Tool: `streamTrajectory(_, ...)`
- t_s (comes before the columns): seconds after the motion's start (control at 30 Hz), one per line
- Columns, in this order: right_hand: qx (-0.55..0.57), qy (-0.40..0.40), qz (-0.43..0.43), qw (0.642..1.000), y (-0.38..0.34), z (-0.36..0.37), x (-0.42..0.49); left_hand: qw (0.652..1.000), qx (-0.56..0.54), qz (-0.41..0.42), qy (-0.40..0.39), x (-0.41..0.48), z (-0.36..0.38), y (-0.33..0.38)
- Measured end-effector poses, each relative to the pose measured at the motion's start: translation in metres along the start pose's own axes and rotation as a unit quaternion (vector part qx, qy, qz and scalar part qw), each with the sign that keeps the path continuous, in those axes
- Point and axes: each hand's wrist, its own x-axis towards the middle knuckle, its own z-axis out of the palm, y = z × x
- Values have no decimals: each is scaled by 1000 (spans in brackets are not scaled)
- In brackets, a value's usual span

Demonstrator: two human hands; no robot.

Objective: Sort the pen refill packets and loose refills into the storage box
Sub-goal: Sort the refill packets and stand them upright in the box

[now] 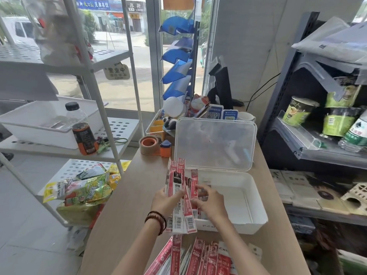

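Several packets [175, 183], seemingly between both hands [165, 201] [210, 203]

Both forearms reach forward, hands close together.
Left hand [166, 199] grips refill packets [175, 187]; right hand [209, 202] has bent fingers, grip unclear.

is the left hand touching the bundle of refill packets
Touching: the head view shows the left hand with its fingers curled round the bundle of refill packets.
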Motion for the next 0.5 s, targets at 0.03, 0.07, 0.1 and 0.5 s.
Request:
streamTrajectory(0.03,-4,-1,9,1000,1,0,1,1000,0,-3,0,1,-1,0)
streamTrajectory(0.07,-5,-4,21,1000,3,0,2,1000,6,-2,0,2,-1,0)
streamTrajectory(0.1,-10,-7,33,999,5,0,3,1000,16,2,1,2,0,0)
streamTrajectory(0.5,-68,-5,58,996,8,4,5,1000,10,4,4,-4,0,6)
